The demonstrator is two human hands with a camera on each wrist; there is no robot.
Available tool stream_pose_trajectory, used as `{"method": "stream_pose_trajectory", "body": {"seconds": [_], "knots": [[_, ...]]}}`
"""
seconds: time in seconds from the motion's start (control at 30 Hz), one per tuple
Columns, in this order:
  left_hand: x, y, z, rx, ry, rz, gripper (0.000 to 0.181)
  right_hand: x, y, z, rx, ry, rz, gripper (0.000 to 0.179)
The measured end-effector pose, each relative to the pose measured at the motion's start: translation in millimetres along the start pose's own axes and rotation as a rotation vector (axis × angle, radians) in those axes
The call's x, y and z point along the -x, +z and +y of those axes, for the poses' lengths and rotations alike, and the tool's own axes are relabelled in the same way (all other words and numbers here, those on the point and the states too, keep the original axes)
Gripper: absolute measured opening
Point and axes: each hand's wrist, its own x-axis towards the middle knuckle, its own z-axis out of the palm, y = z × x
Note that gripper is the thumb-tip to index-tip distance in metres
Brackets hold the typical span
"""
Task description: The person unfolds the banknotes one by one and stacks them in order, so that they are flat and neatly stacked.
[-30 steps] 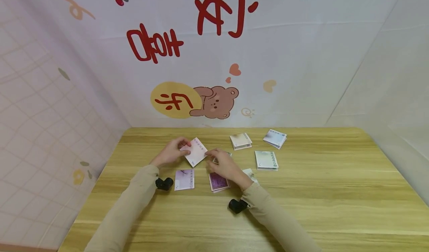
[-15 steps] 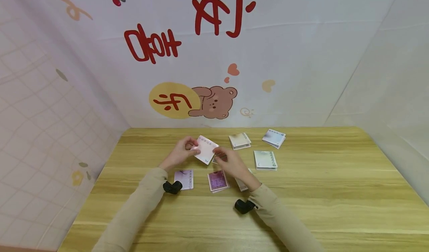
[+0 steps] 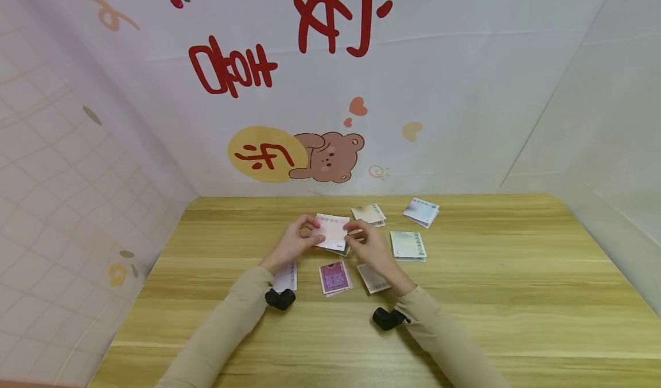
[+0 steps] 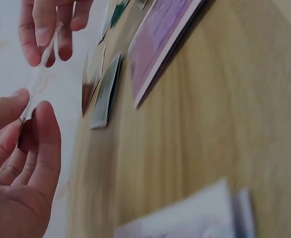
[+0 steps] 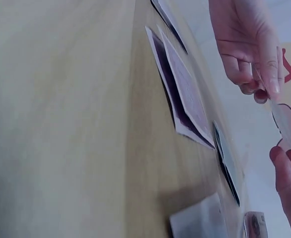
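A folded pinkish-white banknote (image 3: 331, 231) is raised above the table, seen nearly edge-on in both wrist views. My left hand (image 3: 295, 241) pinches its left side between thumb and fingers. At the opposite edge, the thumb and fingertips of my right hand (image 3: 370, 250) hold it too. Under the raised note, a green folded banknote (image 3: 342, 251) shows only in part. A purple folded banknote (image 3: 335, 277) lies nearer on the table, with a greyish one (image 3: 373, 279) to its right, below my right wrist. My left wrist partly covers a lilac folded banknote (image 3: 287, 277).
Behind my right hand lies a yellowish folded banknote (image 3: 369, 214). Farther right are a bluish one (image 3: 421, 211) and a pale green one (image 3: 408, 244). The wooden table (image 3: 516, 296) meets a printed cloth backdrop (image 3: 454, 118) at its far edge.
Both hands have moved to the right with the pinkish-white note, which has turned from a slant to nearly square. It now covers most of the green note.
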Motion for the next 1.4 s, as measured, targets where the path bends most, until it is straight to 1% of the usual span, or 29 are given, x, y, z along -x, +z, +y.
{"method": "stream_pose_trajectory", "body": {"seconds": [0.1,0.23,0.3,0.37,0.43,0.53,0.6,0.67,0.8,0.83,0.87,1.0,1.1,1.2,1.27,1.4], "knots": [[0.7,6.1,-1.4,0.032,-0.009,-0.024,0.028,2.4,-5.1,-0.2,-0.042,0.015,0.014,0.024],[2.2,13.8,-3.0,0.004,0.015,-0.048,0.031,5.1,-10.4,2.5,-0.064,0.029,0.033,0.025],[4.0,17.9,-2.0,-0.038,0.045,-0.049,0.032,6.6,-12.8,3.6,-0.066,0.030,0.040,0.025],[5.6,22.4,-0.8,-0.101,0.082,-0.047,0.034,7.9,-15.1,4.3,-0.067,0.033,0.047,0.025],[6.9,27.3,1.9,-0.193,0.125,-0.028,0.034,9.4,-17.4,4.4,-0.080,0.039,0.056,0.024],[7.4,35.4,6.1,-0.293,0.174,0.014,0.034,11.3,-20.6,3.5,-0.099,0.040,0.072,0.025],[7.7,41.0,10.0,-0.330,0.196,0.044,0.033,12.2,-22.3,2.7,-0.110,0.034,0.079,0.025],[7.9,46.6,13.9,-0.339,0.213,0.063,0.032,13.4,-23.8,1.6,-0.116,0.032,0.081,0.026],[8.7,57.3,19.3,-0.345,0.229,0.075,0.030,16.0,-25.6,1.6,-0.127,0.035,0.085,0.026],[8.8,59.8,19.7,-0.338,0.231,0.076,0.030,16.6,-26.0,2.1,-0.130,0.035,0.088,0.026],[8.7,62.1,20.6,-0.333,0.232,0.077,0.029,17.8,-27.0,-2.0,-0.130,0.038,0.087,0.026],[6.1,71.9,23.1,-0.308,0.231,0.081,0.029,20.7,-29.9,-2.6,-0.135,0.031,0.097,0.026],[2.4,78.7,24.7,-0.296,0.227,0.069,0.032,23.8,-33.0,-9.9,-0.141,0.036,0.098,0.026],[-0.8,84.3,26.4,-0.265,0.214,0.043,0.038,27.5,-38.1,-27.1,-0.148,0.054,0.089,0.025],[-2.4,87.6,27.8,-0.246,0.202,0.029,0.041,29.7,-41.7,-37.6,-0.144,0.051,0.083,0.025],[-4.6,92.7,30.1,-0.190,0.192,0.015,0.044,31.8,-47.2,-45.6,-0.123,0.036,0.077,0.025]]}}
